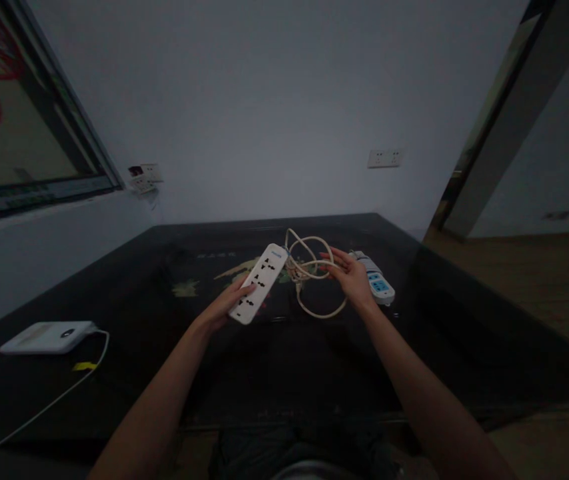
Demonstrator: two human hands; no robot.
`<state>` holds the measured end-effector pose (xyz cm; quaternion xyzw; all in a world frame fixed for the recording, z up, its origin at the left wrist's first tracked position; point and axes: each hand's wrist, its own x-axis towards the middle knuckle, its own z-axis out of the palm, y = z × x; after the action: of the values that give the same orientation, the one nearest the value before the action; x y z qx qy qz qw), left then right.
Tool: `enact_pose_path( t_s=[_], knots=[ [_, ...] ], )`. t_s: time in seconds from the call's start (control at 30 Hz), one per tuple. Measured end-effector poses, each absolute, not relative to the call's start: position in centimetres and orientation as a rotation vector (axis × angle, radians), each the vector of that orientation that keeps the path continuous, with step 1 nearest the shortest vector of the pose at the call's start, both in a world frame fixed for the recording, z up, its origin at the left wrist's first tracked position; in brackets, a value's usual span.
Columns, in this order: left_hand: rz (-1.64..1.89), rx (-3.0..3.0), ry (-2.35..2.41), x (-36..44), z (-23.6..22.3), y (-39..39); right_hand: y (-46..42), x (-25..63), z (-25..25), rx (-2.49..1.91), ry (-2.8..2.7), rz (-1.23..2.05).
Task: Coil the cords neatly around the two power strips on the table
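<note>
A white power strip (264, 275) with several sockets is tilted above the dark table, gripped along its left side by my left hand (227, 300), thumb on the socket face. From its far end a cream cord (322, 316) runs in loose loops to the right. My right hand (348, 273) holds part of those loops between thumb and fingers. The cord's plug (298, 283) seems to hang near the loops, though it is hard to make out. Just beyond my right hand lies a second power strip (380, 287) with blue socket faces and a grey cord wrapped around it.
The glossy black table (274, 387) has a floral pattern near its middle. On the left lies a white power bank (47, 337) with a white cable (59, 398) trailing off the near left edge. Wall sockets (385, 158) are on the wall behind; a window (24, 113) is at left.
</note>
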<state>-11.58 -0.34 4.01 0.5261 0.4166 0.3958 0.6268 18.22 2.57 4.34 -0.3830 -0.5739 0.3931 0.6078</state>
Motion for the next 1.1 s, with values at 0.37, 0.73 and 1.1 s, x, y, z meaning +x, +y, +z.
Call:
enact_pose_path(
  t_s=[0.37,0.73,1.1],
  knots=[
    [0.842,1.24,0.989,-11.3,4.1,-0.7,1.6,18.2,5.4,-0.841,-1.501,0.781],
    [0.837,1.262,0.999,-11.1,3.7,-0.5,0.7,18.1,6.0,-0.869,-1.714,0.642],
    [0.828,1.304,0.955,-11.1,4.3,-1.0,0.9,19.6,6.9,-0.839,-1.666,0.87]
  ],
)
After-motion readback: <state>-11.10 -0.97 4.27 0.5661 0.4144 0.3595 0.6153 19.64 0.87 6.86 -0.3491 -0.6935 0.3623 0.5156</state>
